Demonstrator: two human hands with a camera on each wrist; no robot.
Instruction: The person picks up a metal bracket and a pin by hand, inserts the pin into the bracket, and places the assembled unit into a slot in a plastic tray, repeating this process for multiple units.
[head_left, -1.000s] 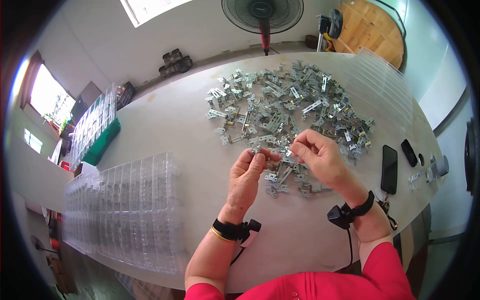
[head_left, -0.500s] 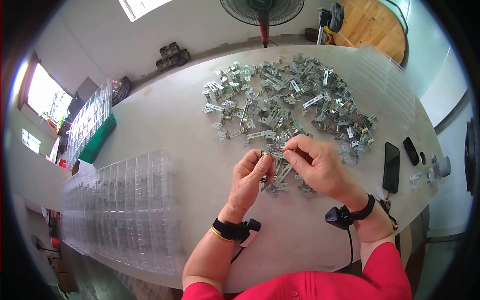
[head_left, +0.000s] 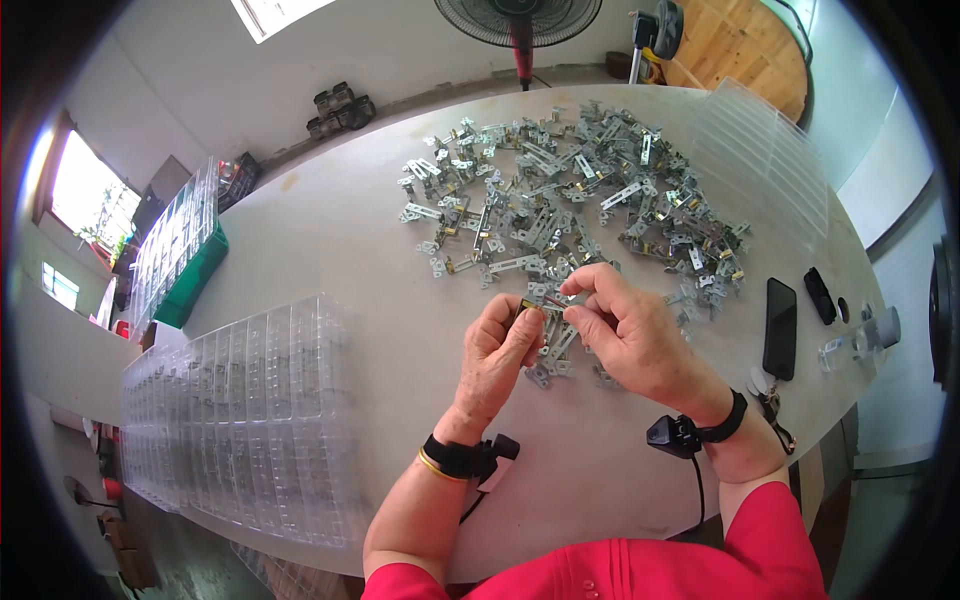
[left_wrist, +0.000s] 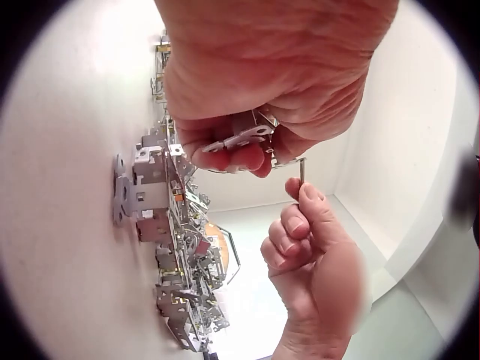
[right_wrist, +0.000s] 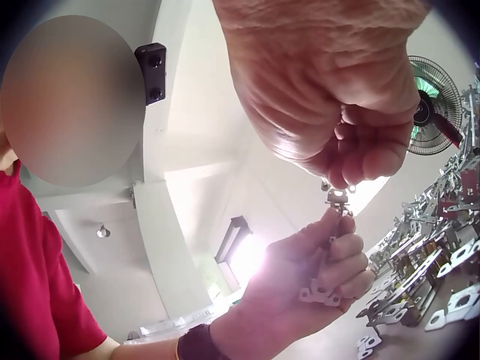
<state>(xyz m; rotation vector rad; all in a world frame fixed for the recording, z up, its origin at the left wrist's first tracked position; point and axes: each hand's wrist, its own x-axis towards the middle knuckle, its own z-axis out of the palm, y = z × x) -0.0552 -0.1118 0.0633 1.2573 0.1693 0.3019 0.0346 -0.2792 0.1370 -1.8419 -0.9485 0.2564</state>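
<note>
Fingers (left_wrist: 225, 159) of the left hand (head_left: 495, 360): curled tight, thumb and fingertips clamping a small bracket (left_wrist: 240, 137), and it's a firm hold.
Fingers (left_wrist: 300, 217) of the right hand (head_left: 635, 335): closed to a fine pinch on a thin pin (left_wrist: 301, 170), with the other fingers tucked into the palm.
Bracket: up off the table (head_left: 350, 250) and held at the left fingertips, just above the near edge of the pile of metal parts (head_left: 570, 200). The flat plate with its holes pokes out below the fingers in the right wrist view.
Pin: between the two hands, one end at the bracket and the other in the right-hand pinch. I can't tell how far it sits in the bracket.
What's changed: a second ago there was a clear gap between the hands, and each held its own piece. Half a second ago the right fingertips reached across. Now the fingertips touch at the bracket, and both hands have drifted a little towards the pile.
What it means: by my reading the two pieces have been brought together and the fitting is under way. It doesn't look finished, since both pinches are on.
Pile: a wide scatter of loose parts beyond the hands, with a few strays lying under the wrists.
Trays (head_left: 260, 400): clear plastic, stacked at the table's left edge, well apart from the hands.
Phone (head_left: 779, 328): lies dark on the right of the table, near the right wrist.
</note>
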